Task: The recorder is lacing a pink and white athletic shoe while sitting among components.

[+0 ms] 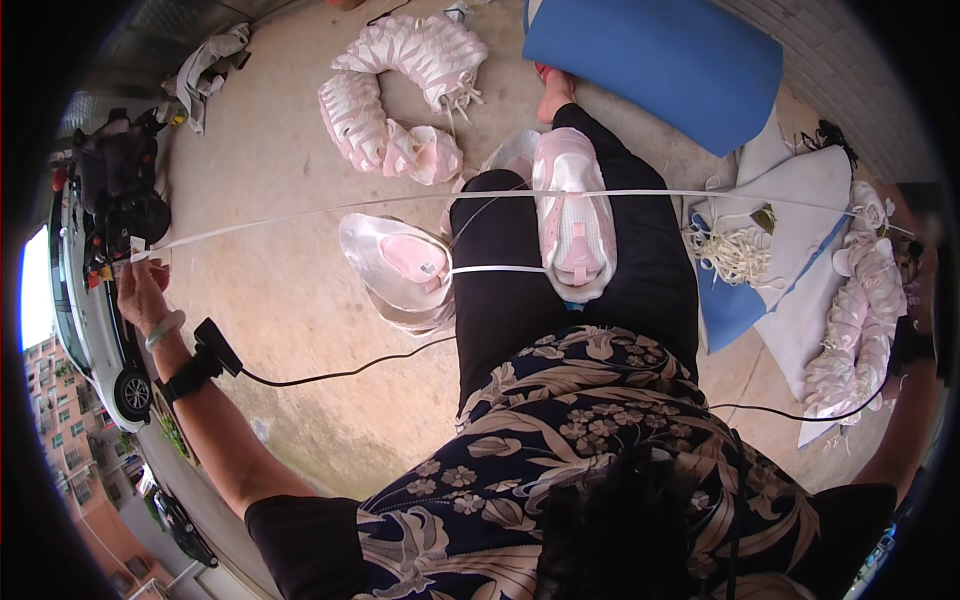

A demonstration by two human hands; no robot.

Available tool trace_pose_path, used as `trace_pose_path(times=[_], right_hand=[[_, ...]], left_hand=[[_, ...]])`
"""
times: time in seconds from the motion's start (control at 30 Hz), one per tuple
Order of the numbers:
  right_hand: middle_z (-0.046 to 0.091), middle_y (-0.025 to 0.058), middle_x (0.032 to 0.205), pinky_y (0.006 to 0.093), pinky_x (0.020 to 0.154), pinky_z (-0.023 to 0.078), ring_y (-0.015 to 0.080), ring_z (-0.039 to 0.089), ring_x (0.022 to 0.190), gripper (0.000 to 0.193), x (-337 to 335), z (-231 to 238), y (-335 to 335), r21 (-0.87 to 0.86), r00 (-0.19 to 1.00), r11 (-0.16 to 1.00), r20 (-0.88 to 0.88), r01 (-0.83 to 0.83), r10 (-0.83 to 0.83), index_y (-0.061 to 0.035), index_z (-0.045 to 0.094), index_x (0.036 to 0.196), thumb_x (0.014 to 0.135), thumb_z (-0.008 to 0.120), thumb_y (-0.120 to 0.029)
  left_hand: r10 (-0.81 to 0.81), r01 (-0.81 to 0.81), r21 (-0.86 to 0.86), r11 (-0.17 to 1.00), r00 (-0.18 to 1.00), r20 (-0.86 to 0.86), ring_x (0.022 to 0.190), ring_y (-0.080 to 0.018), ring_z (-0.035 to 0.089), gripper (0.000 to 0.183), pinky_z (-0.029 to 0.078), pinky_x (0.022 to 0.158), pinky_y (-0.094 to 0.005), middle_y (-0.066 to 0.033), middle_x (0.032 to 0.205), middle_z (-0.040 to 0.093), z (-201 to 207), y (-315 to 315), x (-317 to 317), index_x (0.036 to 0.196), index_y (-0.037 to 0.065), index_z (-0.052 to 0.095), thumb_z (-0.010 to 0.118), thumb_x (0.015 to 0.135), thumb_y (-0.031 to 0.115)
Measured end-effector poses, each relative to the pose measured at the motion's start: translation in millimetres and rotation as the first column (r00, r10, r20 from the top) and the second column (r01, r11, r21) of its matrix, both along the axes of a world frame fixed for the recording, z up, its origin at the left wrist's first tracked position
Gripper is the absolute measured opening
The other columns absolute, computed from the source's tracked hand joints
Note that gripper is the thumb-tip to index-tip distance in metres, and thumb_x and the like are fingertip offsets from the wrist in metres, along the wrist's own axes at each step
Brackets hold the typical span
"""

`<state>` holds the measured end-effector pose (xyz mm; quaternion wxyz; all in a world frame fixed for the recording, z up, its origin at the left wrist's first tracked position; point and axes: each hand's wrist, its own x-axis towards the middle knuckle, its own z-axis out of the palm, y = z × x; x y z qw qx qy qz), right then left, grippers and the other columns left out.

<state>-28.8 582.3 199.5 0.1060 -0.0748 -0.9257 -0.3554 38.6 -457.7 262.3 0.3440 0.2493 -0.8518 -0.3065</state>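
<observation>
A pink and white shoe upper point(578, 240) lies across my thighs, its toe end pointing away from me. Threaded through it, a long white shoelace point(340, 207) stretches almost straight out to both sides. My left hand point(146, 295), far out to the left, pinches one end of the lace. Out at the right rim my right hand point(926, 285) is dim and partly cut off, with the other end of the taut lace running into its fingers. A white band point(500, 268) crosses my thigh below the lace. Left of my knee lie nested shoe uppers point(400, 265).
A curved row of pink-white uppers point(350, 110) lies on the floor ahead; another stack point(850, 340) is at right. Loose laces point(738, 255) heap on a blue-white sheet point(800, 260). A blue mat point(650, 60) stands ahead right. Black cables point(350, 375) run from wrist-worn devices.
</observation>
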Motion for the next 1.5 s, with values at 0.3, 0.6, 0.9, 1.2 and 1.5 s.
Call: trace_pose_path(times=[0.3, 0.6, 0.9, 1.2, 1.5], right_hand=[[0.043, -0.0082, 0.058, 0.0178, 0.038, 0.027, 0.0007, 0.035, 0.045, 0.012, 49.2, -161.8, -266.0, -0.783, 0.858, -0.364, 0.503, 0.504, 0.104, -0.0095, 0.059, 0.08, 0.08, 0.06, -0.022], [0.053, -0.0005, 0.064, 0.0193, 0.04, 0.036, 0.004, 0.045, 0.049, 0.016, 18.8, -189.8, -418.7, -0.453, 0.82, -0.689, 0.4, 0.566, 0.41, -0.0045, 0.057, 0.08, 0.084, 0.057, -0.02], [0.057, 0.0017, 0.068, 0.0186, 0.043, 0.036, 0.0054, 0.048, 0.053, 0.01, -22.2, -214.8, -456.3, -0.402, 0.92, -0.831, 0.233, 0.385, 0.314, -0.0036, 0.058, 0.082, 0.084, 0.055, -0.013], [0.058, 0.0012, 0.07, 0.0186, 0.048, 0.038, 0.0054, 0.05, 0.056, 0.006, -11.7, -211.8, -448.8, -0.524, 0.946, -0.788, 0.211, 0.323, 0.247, -0.0046, 0.058, 0.084, 0.083, 0.056, -0.01], [0.056, 0.0016, 0.066, 0.0194, 0.051, 0.041, 0.0061, 0.049, 0.055, 0.004, -11.4, -207.5, -456.9, -0.584, 0.957, -0.759, 0.165, 0.288, 0.237, -0.0018, 0.057, 0.081, 0.082, 0.055, -0.005]], left_hand=[[-0.85, 0.21, 0.835, 0.508, 0.276, 0.448, 0.037, -0.0075, 0.047, 0.017, 0.036, 0.032, -0.0206, -0.0025, 0.051, 0.051, -159.7, 245.2, -7.0, 0.075, 0.002, 0.058, 0.052, 0.084, 0.015], [-0.917, 0.028, 0.969, 0.245, 0.332, 0.222, 0.038, -0.0079, 0.05, 0.02, 0.037, 0.033, -0.0173, -0.0049, 0.057, 0.057, -227.6, 368.0, -40.0, 0.078, 0.005, 0.053, 0.051, 0.089, 0.021], [-0.808, 0.076, 0.974, 0.213, 0.574, 0.132, 0.038, -0.0089, 0.049, 0.02, 0.035, 0.033, -0.0195, -0.0054, 0.06, 0.057, -259.8, 398.2, -78.6, 0.078, 0.005, 0.054, 0.046, 0.09, 0.019], [-0.728, 0.228, 0.903, 0.365, 0.674, 0.124, 0.038, -0.0063, 0.046, 0.032, 0.034, 0.035, -0.0181, -0.0005, 0.055, 0.053, -256.0, 395.7, -71.0, 0.074, 0.005, 0.059, 0.048, 0.091, 0.03], [-0.647, 0.127, 0.983, 0.13, 0.762, -0.013, 0.057, -0.0121, 0.06, 0.018, 0.05, 0.05, -0.0214, -0.0044, 0.072, 0.059, -253.9, 392.0, -56.9, 0.085, 0.001, 0.059, 0.055, 0.087, 0.018]])
